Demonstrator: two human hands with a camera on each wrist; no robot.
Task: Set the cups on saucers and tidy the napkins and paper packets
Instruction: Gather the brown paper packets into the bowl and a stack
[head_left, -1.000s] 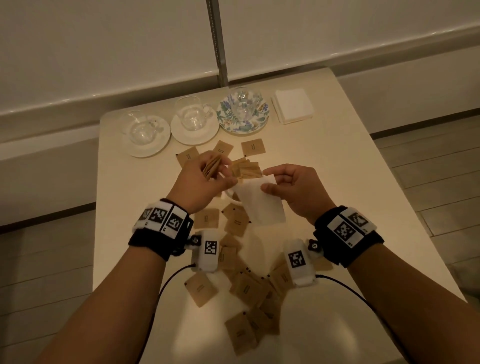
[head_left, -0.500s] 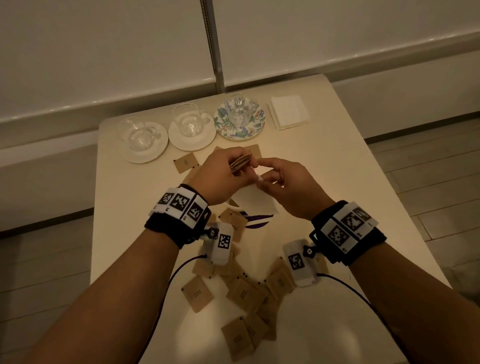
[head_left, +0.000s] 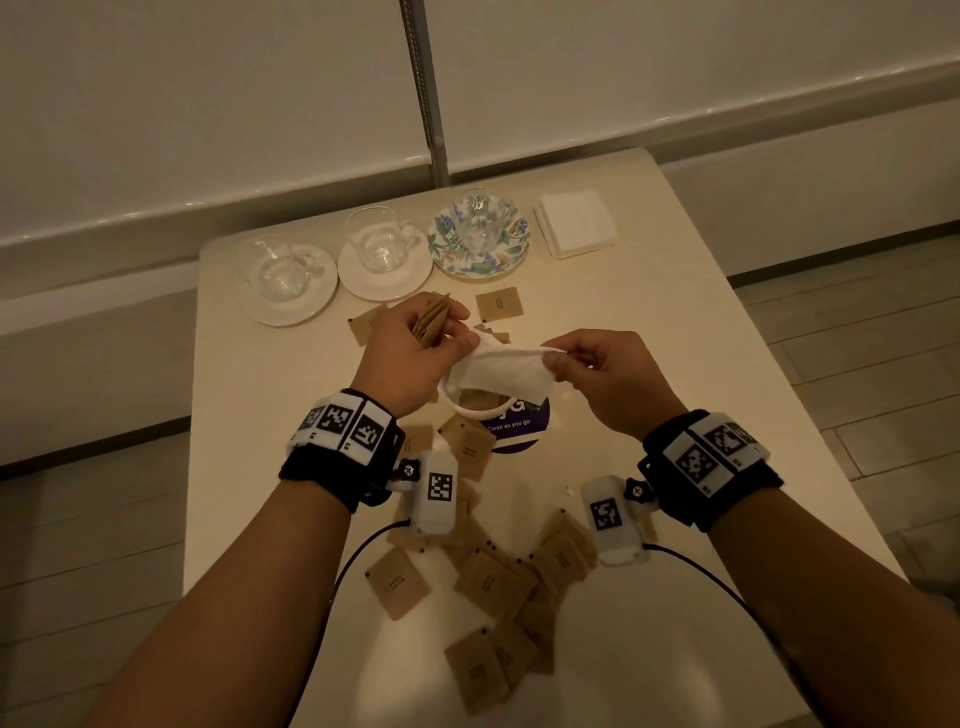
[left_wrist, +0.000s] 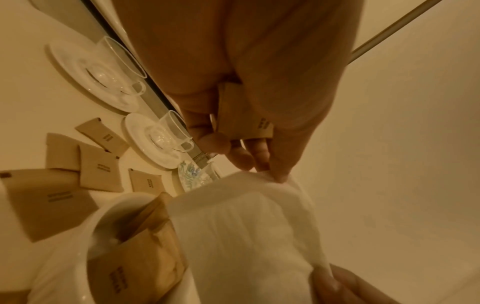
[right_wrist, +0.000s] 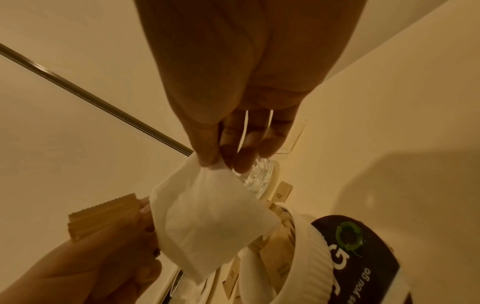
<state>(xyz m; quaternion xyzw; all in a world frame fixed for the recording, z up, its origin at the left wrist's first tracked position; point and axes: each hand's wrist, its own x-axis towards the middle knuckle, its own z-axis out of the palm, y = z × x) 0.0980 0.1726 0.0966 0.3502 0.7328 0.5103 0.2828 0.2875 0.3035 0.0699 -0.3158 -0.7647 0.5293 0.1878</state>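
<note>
Above the bowl (head_left: 470, 410), at table centre, a napkin (head_left: 506, 371), previously hanging from the right hand (head_left: 605, 379), is now pinched by both hands, packets (head_left: 431, 325) also gripped in the left hand (head_left: 410, 358); refolding is implied.

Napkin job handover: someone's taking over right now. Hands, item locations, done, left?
Left hand: grips a packet stack, fingertips also pinch the loose napkin.
Right hand: pinches the napkin's other end.
Done: three cups sit on saucers; napkin pile at the far right.
Left: place this napkin; gather the scattered packets into the white cup.
</note>
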